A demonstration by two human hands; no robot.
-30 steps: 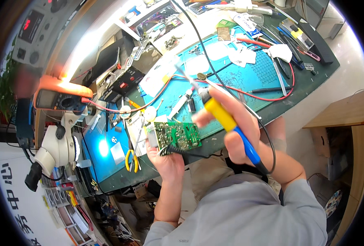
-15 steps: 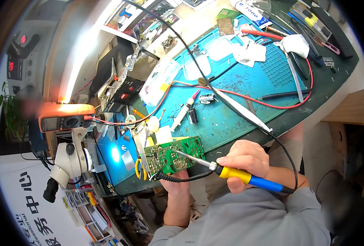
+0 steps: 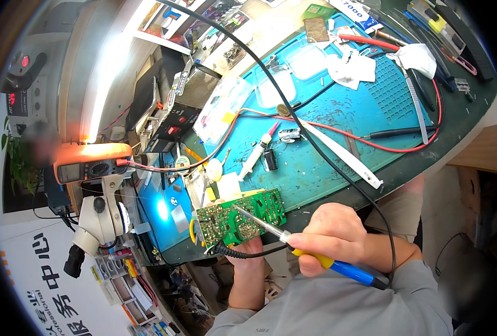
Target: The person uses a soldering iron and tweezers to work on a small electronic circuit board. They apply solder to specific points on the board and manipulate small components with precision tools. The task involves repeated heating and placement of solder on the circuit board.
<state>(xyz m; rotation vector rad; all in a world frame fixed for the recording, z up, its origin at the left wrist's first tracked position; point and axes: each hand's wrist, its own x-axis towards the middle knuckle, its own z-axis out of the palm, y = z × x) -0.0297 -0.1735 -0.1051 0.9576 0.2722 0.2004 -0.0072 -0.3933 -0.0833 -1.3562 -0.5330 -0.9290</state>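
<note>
My left hand [image 3: 248,253] grips a green circuit board [image 3: 215,223] from below, with most of its fingers hidden under the board. The solder side, dotted with joints, faces up. In my right hand [image 3: 331,234] is a soldering iron [image 3: 352,272] with a yellow and blue handle. Its metal tip reaches the upper left half of the board; whether it touches a joint is too small to tell. A thick black cord with a ribbed sleeve passes by the board's lower edge. Just beyond the board lie a syringe [image 3: 255,159] and a black capacitor [image 3: 270,160].
An orange multimeter [image 3: 91,162] stands at left above a microscope [image 3: 97,215]. Its red lead crosses the blue mat [image 3: 316,162]. The iron's black cable arcs over the mat, near a white stick-like tool [image 3: 346,157]. Tweezers [image 3: 415,106] and white tissue [image 3: 352,68] lie farther right.
The iron's tip has shifted slightly left on the board, and its handle now slopes down more steeply. My right hand has turned a little around it. The whole view has shifted slightly.
</note>
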